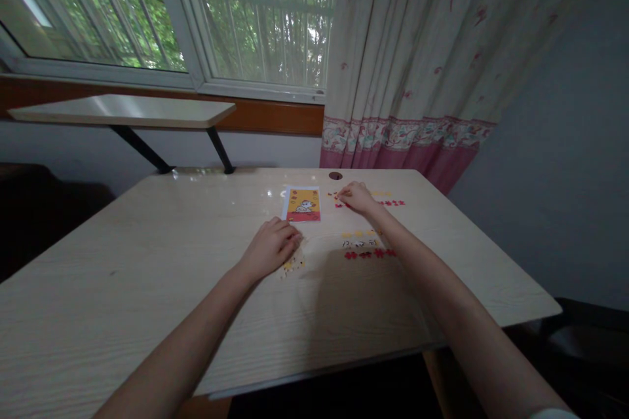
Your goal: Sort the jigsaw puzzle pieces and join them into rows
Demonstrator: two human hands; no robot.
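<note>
My right hand [358, 198] reaches to the far side of the desk, its fingertips pinched on a small puzzle piece at the left end of a far group of pieces. A row of red puzzle pieces [393, 203] extends to its right, partly hidden by the hand. My left hand [271, 247] rests on the desk with loosely bent fingers, beside a small pile of yellow and white pieces [293, 264] that it partly covers. Between the hands lies a picture card [304, 204] with a white animal on yellow and red.
Nearer rows hold yellow pieces [358, 234], white pieces [360, 243] and red pieces [366, 255], partly behind my right forearm. A raised shelf [122, 110] stands at the back left of the desk [171, 262]. A round cable hole [335, 175] lies near the back edge, before the curtain [403, 78].
</note>
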